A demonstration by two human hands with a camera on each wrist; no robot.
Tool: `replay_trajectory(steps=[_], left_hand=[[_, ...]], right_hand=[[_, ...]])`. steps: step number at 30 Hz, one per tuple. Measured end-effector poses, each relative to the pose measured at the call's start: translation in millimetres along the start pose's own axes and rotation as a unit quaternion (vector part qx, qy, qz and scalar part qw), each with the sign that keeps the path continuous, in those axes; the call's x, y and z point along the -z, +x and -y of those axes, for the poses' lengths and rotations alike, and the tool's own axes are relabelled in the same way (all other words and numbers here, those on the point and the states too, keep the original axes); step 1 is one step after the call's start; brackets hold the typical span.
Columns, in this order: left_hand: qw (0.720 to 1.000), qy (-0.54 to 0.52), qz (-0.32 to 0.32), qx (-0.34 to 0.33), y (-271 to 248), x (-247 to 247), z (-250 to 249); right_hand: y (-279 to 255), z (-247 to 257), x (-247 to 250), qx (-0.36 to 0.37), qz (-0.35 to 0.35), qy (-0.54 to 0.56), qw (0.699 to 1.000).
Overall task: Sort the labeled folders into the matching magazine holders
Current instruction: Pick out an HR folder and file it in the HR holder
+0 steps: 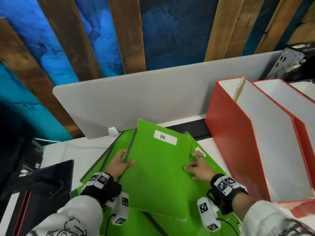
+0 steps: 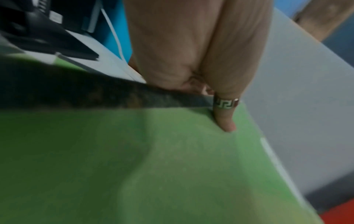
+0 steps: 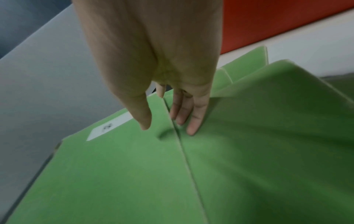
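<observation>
A green folder (image 1: 158, 167) with a white label reading "HR" (image 1: 165, 137) is held tilted above a pile of other green folders (image 1: 110, 152). My left hand (image 1: 121, 160) grips its grey left spine, with the ringed thumb (image 2: 226, 118) pressing on the cover (image 2: 153, 166). My right hand (image 1: 194, 163) pinches the right edge. Its thumb lies on the cover (image 3: 114, 166) and its fingers (image 3: 193, 121) reach under the edge, against the folder below (image 3: 268, 136). Red magazine holders (image 1: 235, 142) with white insides stand to the right; any labels on them are hidden.
A grey divider panel (image 1: 136, 92) runs along the desk's far edge. A black device (image 1: 42, 181) sits at the left and a black computer case (image 1: 293, 63) behind the holders. A lower folder shows part of a white label (image 1: 199, 151).
</observation>
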State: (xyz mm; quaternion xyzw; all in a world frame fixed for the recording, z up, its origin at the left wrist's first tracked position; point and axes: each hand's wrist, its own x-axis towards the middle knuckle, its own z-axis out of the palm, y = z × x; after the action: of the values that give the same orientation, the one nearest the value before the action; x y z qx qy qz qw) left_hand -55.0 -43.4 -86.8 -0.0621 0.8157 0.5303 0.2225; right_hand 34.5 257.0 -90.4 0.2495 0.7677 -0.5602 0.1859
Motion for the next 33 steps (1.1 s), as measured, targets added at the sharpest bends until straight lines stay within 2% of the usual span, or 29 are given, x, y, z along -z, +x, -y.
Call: replay_trajectory(steps=[2, 6, 9, 12, 16, 20, 26, 31, 33], left_hand=[[0.998, -0.048, -0.009, -0.025, -6.3, 10.0, -1.0], [0.984, -0.16, -0.027, -0.075, -22.7, 28.6, -11.1], [0.97, -0.217, -0.039, -0.099, -33.0, 50.3, -18.8], [0.963, -0.23, -0.067, -0.121, -40.7, 77.2, -21.4], [0.959, -0.213, -0.126, -0.141, -48.5, 105.3, -20.9], [0.95, -0.222, -0.156, -0.152, -53.4, 118.0, -23.8], [0.942, -0.229, -0.182, -0.165, -58.3, 122.3, -29.4], [0.939, -0.239, -0.184, -0.163, -57.4, 120.6, -31.0], [0.939, -0.245, -0.179, -0.162, -56.4, 117.2, -32.0]], right_hand=[[5.8, -4.1, 6.4, 0.012, -0.004, -0.017, 1.0], [19.6, -13.7, 21.5, 0.051, -0.109, -0.08, 0.99], [21.0, -15.1, 27.8, 0.055, -0.137, -0.114, 0.982], [18.3, -15.6, 23.1, 0.061, -0.086, -0.11, 0.988], [20.8, -12.6, 11.6, 0.075, -0.025, -0.175, 0.981], [23.9, -11.9, 3.4, 0.07, -0.037, -0.257, 0.963], [17.3, -15.5, -0.9, 0.039, -0.006, -0.215, 0.976], [9.0, -16.6, 0.6, 0.1, -0.032, -0.232, 0.967], [2.2, -15.5, -2.0, 0.121, 0.003, -0.25, 0.961]])
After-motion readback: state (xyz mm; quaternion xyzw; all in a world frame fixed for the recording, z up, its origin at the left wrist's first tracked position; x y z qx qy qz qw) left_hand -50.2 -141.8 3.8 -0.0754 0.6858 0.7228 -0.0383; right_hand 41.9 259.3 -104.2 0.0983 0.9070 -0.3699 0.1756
